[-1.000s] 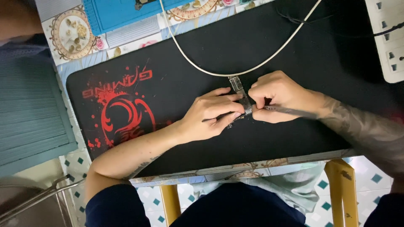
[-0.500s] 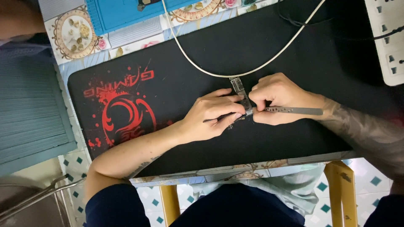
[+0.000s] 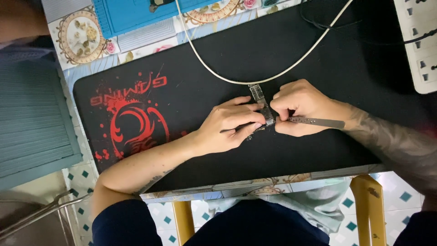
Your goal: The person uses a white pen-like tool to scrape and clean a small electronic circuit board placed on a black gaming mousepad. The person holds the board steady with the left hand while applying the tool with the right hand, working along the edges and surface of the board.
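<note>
A small narrow circuit board (image 3: pixel 258 96) lies on a black desk mat (image 3: pixel 227 59) with a red splatter design. My left hand (image 3: pixel 227 125) presses its fingers on the near end of the board and pins it down. My right hand (image 3: pixel 302 107) grips a thin flat metal tool (image 3: pixel 318 122), whose tip meets the board's near end next to my left fingertips. The board's near part is hidden under my fingers.
A white cable (image 3: pixel 236 79) curves across the mat just beyond the board. A blue work mat (image 3: pixel 136 16) lies at the back, a white power strip (image 3: pixel 419 41) at the right. A teal slatted panel (image 3: pixel 32 118) stands at the left. The table's front edge (image 3: pixel 255 184) is near.
The metal tool in my right hand now shows more clearly, lying flat toward the right. Both hands stay at the board with hardly any shift.
</note>
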